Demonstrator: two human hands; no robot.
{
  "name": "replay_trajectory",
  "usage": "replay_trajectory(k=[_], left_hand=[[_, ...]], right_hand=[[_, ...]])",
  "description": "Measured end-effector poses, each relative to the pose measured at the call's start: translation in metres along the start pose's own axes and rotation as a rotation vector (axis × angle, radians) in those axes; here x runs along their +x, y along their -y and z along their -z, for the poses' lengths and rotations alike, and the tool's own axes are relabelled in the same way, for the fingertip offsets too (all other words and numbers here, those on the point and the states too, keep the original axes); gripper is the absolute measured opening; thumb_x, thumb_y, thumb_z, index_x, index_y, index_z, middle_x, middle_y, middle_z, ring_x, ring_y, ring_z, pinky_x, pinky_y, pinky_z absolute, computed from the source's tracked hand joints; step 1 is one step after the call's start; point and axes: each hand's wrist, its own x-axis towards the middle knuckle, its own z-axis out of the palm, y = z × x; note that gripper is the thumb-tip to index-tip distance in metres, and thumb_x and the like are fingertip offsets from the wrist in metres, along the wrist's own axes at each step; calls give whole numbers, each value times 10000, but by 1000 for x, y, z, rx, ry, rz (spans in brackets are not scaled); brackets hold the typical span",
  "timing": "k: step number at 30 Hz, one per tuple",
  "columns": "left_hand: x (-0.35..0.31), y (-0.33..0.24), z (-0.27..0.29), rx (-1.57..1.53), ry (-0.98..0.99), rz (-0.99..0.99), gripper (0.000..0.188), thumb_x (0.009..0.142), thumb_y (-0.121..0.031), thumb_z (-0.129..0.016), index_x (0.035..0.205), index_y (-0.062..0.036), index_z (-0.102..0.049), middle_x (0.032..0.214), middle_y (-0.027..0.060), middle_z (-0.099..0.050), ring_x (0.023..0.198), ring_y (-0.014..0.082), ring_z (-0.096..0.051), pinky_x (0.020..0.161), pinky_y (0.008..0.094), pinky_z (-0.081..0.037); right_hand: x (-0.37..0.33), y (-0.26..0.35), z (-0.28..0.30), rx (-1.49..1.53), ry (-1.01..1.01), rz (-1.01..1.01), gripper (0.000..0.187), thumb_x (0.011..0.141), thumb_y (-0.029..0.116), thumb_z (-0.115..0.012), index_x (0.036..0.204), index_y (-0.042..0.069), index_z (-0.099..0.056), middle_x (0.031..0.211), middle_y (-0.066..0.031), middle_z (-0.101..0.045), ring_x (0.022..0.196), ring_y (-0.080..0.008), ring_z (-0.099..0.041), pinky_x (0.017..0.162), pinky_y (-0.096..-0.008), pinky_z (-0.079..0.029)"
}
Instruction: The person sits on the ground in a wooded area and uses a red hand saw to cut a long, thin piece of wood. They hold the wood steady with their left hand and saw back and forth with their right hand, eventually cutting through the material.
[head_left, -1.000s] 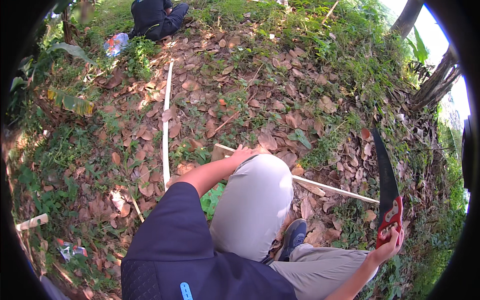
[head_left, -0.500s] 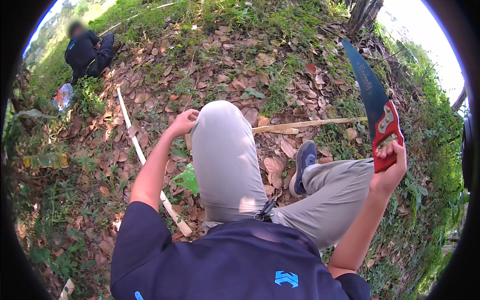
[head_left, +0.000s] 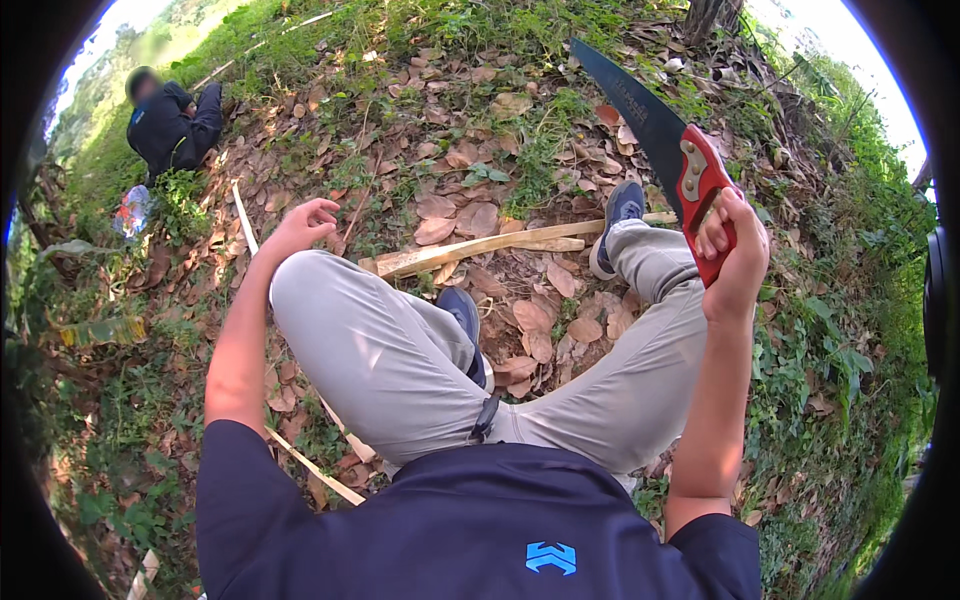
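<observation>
My right hand (head_left: pixel 735 245) is wrapped round the red handle of a handsaw (head_left: pixel 650 120). The saw is raised above my right shin, its dark blade slanting up and to the left. Empty, with fingers loosely bent and apart, my left hand (head_left: pixel 305 225) hovers just beyond my left knee. Between the two hands a split pale wooden strip (head_left: pixel 470 250) lies across the leaf litter, its right end passing by my right shoe (head_left: pixel 622 215). A shorter piece of wood (head_left: pixel 550 244) lies against it.
Another long pale strip (head_left: pixel 244 215) lies on the ground at the left, partly hidden by my arm and leg. A co-worker (head_left: pixel 165 125) sits at the far left near a plastic bag (head_left: pixel 132 212). A tree trunk (head_left: pixel 712 18) stands at the back right.
The saw has swung left and tilts further left. My left knee and left hand have shifted left, uncovering more of the wooden strip and my left shoe.
</observation>
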Motion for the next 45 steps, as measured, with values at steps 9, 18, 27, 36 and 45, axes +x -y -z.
replay_trajectory(k=[9,18,27,36,45], left_hand=[[147,42,-41,100,391,-56,543,910,-213,-724,1408,-100,-541,1116,72,-710,878,128,-667,751,316,-542],[155,130,-185,111,267,-62,654,784,-313,-837,1358,-132,-581,1238,131,-629,1103,271,-606,968,404,-497],[113,132,-249,222,-38,-126,568,799,-280,-787,1338,-194,-628,1214,83,-573,1152,301,-525,1000,438,-392],[120,142,-252,209,-30,-128,535,817,-347,-792,1293,-147,-655,1134,94,-610,1136,310,-557,967,439,-420],[130,134,-246,116,20,-20,581,758,-266,-865,1272,-112,-642,1088,112,-656,1125,323,-600,964,436,-474]], right_hand=[[-12,-87,17,-155,-141,-120,306,1017,288,-567,822,53,-585,631,35,-477,553,-39,-410,518,-215,-304],[-38,-174,1,-217,-26,-465,263,1008,227,-580,814,49,-564,634,39,-456,533,-40,-400,483,-222,-314],[-56,-246,-31,-376,-67,-499,274,1028,222,-565,796,80,-524,624,54,-430,513,-26,-353,463,-212,-281],[-86,-251,-36,-528,80,-486,240,1008,235,-591,868,41,-599,690,40,-515,574,-30,-428,516,-218,-327],[-80,-231,-20,-464,20,-483,217,1030,224,-587,895,54,-584,703,44,-497,573,-31,-422,511,-213,-337]])
